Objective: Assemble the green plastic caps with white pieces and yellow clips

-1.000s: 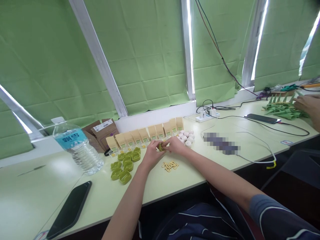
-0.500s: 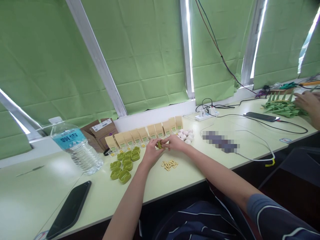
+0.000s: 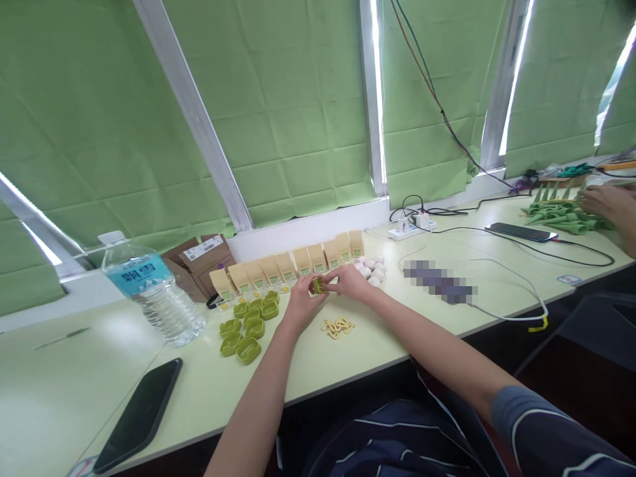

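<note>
And here, centre frame, the left hand [image 3: 304, 296] clamps its grip on a green piece [image 3: 317, 285], seemingly steadying it for the right hand [image 3: 348, 282], whose fingertips meet it, pinching or not I can't tell!

Landmark: the yellow pieces [image 3: 338, 327], too small and overlapped to count. Beyond them, a green piece [image 3: 317, 285] is largely covered by the fingers of the left hand [image 3: 304, 297]; whether the right hand [image 3: 349, 283] grips or merely touches it cannot be told. Farther beyond, the hands hide the lower parts of some card packets [image 3: 301, 262], whose print is illegible. Right of the landmark, pixelation masks a dark object [image 3: 440, 283]; far right, a co-worker's hand [image 3: 613, 205] is cut by the frame. Far left, a bottle [image 3: 154, 291] partly hides a carton [image 3: 209, 268], its label unreadable.
</note>
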A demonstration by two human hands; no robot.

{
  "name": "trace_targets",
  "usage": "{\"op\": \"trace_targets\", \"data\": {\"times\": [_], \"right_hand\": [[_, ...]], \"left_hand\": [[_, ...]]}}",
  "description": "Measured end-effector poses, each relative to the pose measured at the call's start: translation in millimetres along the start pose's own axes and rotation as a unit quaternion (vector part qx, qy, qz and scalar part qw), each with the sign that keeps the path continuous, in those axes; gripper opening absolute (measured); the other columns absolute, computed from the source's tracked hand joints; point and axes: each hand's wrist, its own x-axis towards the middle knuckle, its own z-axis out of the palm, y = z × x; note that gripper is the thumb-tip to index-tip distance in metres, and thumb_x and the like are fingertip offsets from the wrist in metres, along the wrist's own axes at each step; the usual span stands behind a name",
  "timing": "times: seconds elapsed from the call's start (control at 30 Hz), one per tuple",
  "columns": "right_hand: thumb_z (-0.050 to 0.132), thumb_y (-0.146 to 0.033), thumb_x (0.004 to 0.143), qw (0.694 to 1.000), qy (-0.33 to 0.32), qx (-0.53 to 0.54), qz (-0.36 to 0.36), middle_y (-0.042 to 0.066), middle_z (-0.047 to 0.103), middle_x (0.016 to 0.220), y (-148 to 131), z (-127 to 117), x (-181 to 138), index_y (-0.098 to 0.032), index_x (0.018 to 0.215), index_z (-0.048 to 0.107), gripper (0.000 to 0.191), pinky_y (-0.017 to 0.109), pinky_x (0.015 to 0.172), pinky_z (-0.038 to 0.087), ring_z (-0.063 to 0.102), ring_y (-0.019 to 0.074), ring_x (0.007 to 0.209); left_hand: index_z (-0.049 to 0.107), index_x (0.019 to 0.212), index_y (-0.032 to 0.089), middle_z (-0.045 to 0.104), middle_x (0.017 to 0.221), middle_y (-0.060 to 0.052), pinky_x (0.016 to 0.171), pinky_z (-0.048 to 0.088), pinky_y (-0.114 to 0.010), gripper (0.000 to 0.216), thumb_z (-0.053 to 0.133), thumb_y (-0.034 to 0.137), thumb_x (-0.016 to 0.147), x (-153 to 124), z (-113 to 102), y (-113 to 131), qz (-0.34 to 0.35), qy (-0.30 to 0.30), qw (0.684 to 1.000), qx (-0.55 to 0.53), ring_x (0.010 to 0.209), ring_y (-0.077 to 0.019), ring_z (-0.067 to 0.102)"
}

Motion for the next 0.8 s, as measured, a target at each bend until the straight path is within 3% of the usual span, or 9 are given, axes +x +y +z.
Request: {"op": "trace_targets", "data": {"times": [0.43, 0.8], "right_hand": [[0.076, -0.035, 0.081, 0.993, 0.028, -0.099, -0.051, 0.001, 0.077, 0.089, 5.1, -0.9, 2.3, -0.030, 0.094, 0.081, 0.015, 0.022, 0.068, 0.042, 0.067, 0.0149, 0.076], [0.074, -0.033, 0.083, 0.991, 0.019, -0.115, -0.059, 0.002, 0.075, 0.084, 1.8, -2.6, 1.9, -0.028, 0.091, 0.082, 0.013, 0.023, 0.066, 0.038, 0.064, 0.0140, 0.073]], "left_hand": [[0.064, 0.113, 0.023, 0.067, 0.098, -0.002, 0.075, 0.048, -0.030, 0.045, 0.071, 0.013, 0.070, 1.0, 1.0, -6.2, 0.012, -0.007, 1.000, -0.018, 0.077, -0.0140, 0.055], [0.066, 0.114, 0.024, 0.058, 0.087, -0.001, 0.076, 0.049, -0.031, 0.044, 0.074, 0.016, 0.072, 0.4, -0.2, -6.1, 0.029, 0.004, 1.000, 0.005, 0.077, -0.0150, 0.054]]}}
